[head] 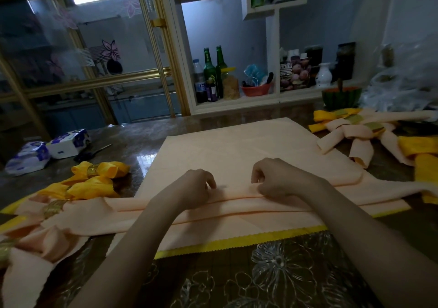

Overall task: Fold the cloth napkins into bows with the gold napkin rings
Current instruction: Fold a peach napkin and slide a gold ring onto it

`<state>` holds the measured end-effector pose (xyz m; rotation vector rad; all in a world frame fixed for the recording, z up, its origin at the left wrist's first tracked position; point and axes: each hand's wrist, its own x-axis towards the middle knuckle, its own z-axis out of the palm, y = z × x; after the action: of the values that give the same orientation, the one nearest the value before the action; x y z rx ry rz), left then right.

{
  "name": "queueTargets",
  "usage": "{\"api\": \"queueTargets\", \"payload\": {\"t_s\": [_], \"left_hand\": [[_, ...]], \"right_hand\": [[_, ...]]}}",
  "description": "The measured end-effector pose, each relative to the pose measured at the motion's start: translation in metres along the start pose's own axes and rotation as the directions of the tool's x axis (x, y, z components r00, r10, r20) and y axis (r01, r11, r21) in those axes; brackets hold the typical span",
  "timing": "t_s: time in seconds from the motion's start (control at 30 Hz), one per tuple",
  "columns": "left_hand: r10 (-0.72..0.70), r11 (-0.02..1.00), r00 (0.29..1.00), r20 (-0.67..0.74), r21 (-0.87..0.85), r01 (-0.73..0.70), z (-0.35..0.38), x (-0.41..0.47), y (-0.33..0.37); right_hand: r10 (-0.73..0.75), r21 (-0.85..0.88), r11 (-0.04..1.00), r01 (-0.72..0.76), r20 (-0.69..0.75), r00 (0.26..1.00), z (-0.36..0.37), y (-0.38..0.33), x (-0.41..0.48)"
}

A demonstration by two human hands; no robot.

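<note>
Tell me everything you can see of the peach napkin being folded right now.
The peach napkin is matte woven cloth, lying flat on the glossy table. Its near edge is rolled into narrow lengthwise pleats; the far part is still flat and unfolded. Both hands press the top pleat: left hand, right hand, fingers curled on the fold. A yellow zigzag-edged cloth shows beneath its near edge. No ring is on it.

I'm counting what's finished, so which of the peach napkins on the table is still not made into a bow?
The peach napkin spread flat in the middle, under the left hand and right hand. It wears no gold ring; the other peach ones are ringed bows.
</note>
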<state>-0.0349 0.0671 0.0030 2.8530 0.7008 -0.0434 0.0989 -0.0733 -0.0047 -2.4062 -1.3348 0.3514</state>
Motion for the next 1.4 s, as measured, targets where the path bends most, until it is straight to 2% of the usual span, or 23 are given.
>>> {"api": "queueTargets", "payload": {"t_s": [0.1, 0.27, 0.37, 0.47, 0.57, 0.73, 0.87, 1.03, 1.23, 1.4], "left_hand": [[0.042, 0.999, 0.999, 0.012, -0.003, -0.041, -0.002, -0.003, 0.004], [0.070, 0.991, 0.998, 0.006, -0.113, -0.069, -0.012, -0.008, 0.002], [0.083, 0.992, 0.997, 0.013, -0.095, -0.081, -0.011, -0.008, 0.005], [0.095, 0.993, 0.995, 0.033, -0.067, -0.093, -0.007, -0.008, 0.008], [0.101, 0.993, 0.994, 0.046, -0.063, -0.098, -0.005, -0.007, 0.010], [0.073, 0.991, 0.996, 0.058, -0.118, -0.066, -0.008, -0.007, 0.006], [0.086, 0.992, 0.993, 0.079, -0.100, -0.078, -0.006, -0.008, 0.008], [0.108, 0.994, 0.986, 0.125, -0.042, -0.104, -0.008, -0.011, 0.012], [0.077, 0.996, 0.983, 0.165, -0.056, -0.069, -0.007, -0.010, 0.014], [0.095, 0.994, 0.979, 0.183, -0.064, -0.085, -0.006, -0.011, 0.018]], "right_hand": [[-0.010, 0.002, 1.000, 0.010, 0.012, 1.000, -0.002, -0.001, -0.002], [-0.043, -0.007, 0.999, 0.044, 0.068, 0.997, -0.004, -0.008, -0.007], [-0.030, -0.062, 0.997, 0.039, 0.139, 0.990, -0.007, -0.011, -0.010], [-0.013, -0.032, 0.999, 0.020, 0.219, 0.976, -0.017, -0.009, -0.011], [-0.018, 0.035, 0.999, 0.011, 0.199, 0.980, -0.021, -0.003, -0.012], [-0.008, 0.008, 1.000, 0.007, 0.166, 0.986, -0.015, -0.005, -0.011], [-0.005, -0.037, 0.999, 0.012, 0.175, 0.985, -0.016, -0.007, -0.013], [-0.047, -0.043, 0.997, 0.058, 0.232, 0.972, -0.020, -0.010, -0.015], [-0.046, 0.067, 0.997, 0.025, 0.336, 0.941, -0.025, -0.004, -0.015], [-0.038, 0.075, 0.997, 0.011, 0.373, 0.927, -0.025, -0.003, -0.014]]}}
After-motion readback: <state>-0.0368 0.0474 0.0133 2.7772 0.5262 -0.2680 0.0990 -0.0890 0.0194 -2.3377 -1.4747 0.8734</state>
